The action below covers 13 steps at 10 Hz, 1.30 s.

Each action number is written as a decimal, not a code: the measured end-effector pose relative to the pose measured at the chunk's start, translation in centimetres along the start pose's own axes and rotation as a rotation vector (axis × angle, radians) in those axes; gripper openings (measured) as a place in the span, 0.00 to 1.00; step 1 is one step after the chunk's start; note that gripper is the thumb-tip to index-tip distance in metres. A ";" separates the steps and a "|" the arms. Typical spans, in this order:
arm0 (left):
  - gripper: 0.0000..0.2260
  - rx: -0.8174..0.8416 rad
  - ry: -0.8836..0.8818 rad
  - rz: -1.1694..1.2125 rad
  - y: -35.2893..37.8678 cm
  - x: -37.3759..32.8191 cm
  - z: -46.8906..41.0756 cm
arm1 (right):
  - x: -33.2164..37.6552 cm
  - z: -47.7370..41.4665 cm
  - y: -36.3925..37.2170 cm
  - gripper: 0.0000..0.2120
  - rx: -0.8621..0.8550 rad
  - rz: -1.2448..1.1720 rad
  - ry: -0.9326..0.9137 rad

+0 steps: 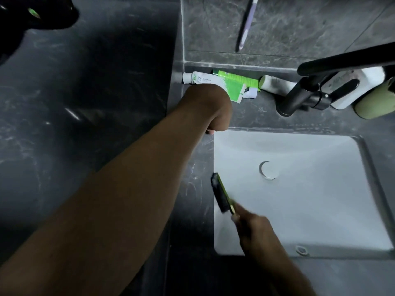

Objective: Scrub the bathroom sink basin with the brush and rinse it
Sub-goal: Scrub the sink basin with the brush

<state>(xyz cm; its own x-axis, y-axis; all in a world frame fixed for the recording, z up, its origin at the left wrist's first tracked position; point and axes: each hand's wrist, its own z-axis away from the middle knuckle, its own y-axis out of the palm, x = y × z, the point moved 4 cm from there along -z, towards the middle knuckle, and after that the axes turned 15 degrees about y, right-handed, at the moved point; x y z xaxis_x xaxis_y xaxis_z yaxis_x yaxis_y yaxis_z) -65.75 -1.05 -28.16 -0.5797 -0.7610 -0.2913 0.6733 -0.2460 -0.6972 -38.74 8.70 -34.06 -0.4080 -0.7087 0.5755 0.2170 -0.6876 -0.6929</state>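
1. Closest to me was my left arm, which reached up from the lower left across the dark desk.
2. My left grip was curled into a tight fist. It rested on the desk just beside the back left corner of the sink basin. One fingertip peeked out from under it.
3. My right grip was low down, over the front left part of the basin. It was closed around the handle of the brush. It looked blurry, so I could not make out each finger.
4. The brush had black bristles and a yellow-green back. Its head was inside the basin, up against the left wall, with the bristles turned toward that wall.
5. The basin was white and set down into the desk. A round drain sat near its middle. A small overflow hole showed on the front wall.
6. A black faucet stood on the desk behind the basin, toward the right.
7. Behind my left grip, a white toothpaste tube and a green box lay side by side along the back wall. My fist hid part of them.
8. A purple toothbrush showed against the grey wall above them.
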 end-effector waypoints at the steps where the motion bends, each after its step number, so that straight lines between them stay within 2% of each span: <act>1: 0.10 0.096 0.002 -0.061 0.3 0.1 -0.1 | 1.7 -4.1 -0.8 0.19 -0.044 -0.021 0.008; 2: 0.09 0.052 -0.066 -0.088 0.0 0.0 0.4 | 1.1 -3.0 -0.4 0.19 -0.023 -0.002 0.038; 3: 0.08 -0.042 -0.051 -0.109 -0.7 -0.2 0.8 | 0.4 5.4 0.2 0.22 0.204 -0.026 0.101; 4: 0.11 0.050 -0.055 -0.087 0.0 -1.4 2.2 | 0.4 7.7 -0.3 0.25 0.285 -0.026 0.099; 5: 0.14 0.024 -0.023 -0.133 0.5 -2.3 3.1 | 0.8 2.8 -0.3 0.20 0.083 0.057 0.046; 6: 0.19 -0.072 0.001 -0.213 1.4 -3.4 4.4 | 1.1 0.5 -0.5 0.15 0.085 0.039 0.053; 7: 0.17 -0.104 0.004 -0.202 2.5 -4.9 5.7 | -1.3 5.3 -0.2 0.14 0.240 0.017 0.055; 8: 0.04 -0.120 -0.031 -0.135 4.0 -7.0 7.4 | -2.8 8.1 -0.8 0.12 0.371 0.070 0.012; 9: 0.08 -0.149 -0.022 -0.101 6.2 -9.2 9.1 | -0.5 5.1 -2.3 0.13 0.334 0.044 0.037; 10: 0.11 -0.263 -0.070 0.123 8.4 -9.6 10.0 | 0.6 3.0 -2.5 0.13 0.312 0.017 0.151; 11: 0.19 -0.579 -0.158 0.381 12.2 -10.7 12.3 | -1.1 6.4 -2.8 0.12 0.488 0.079 0.112; 12: 0.29 -0.927 -0.273 0.564 18.2 -13.9 15.4 | -1.5 7.2 -3.2 0.14 0.551 0.071 -0.033; 13: 0.31 -1.207 -0.463 0.485 24.9 -16.5 17.3 | -0.6 3.8 -2.1 0.13 0.468 -0.030 0.022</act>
<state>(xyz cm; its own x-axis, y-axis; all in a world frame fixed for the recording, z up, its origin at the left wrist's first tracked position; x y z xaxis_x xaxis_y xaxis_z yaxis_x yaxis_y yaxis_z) -31.45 -5.01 -29.37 -0.0394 -0.8071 -0.5891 -0.1869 0.5851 -0.7891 -35.57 9.93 -31.28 -0.4382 -0.6874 0.5792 0.5790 -0.7087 -0.4031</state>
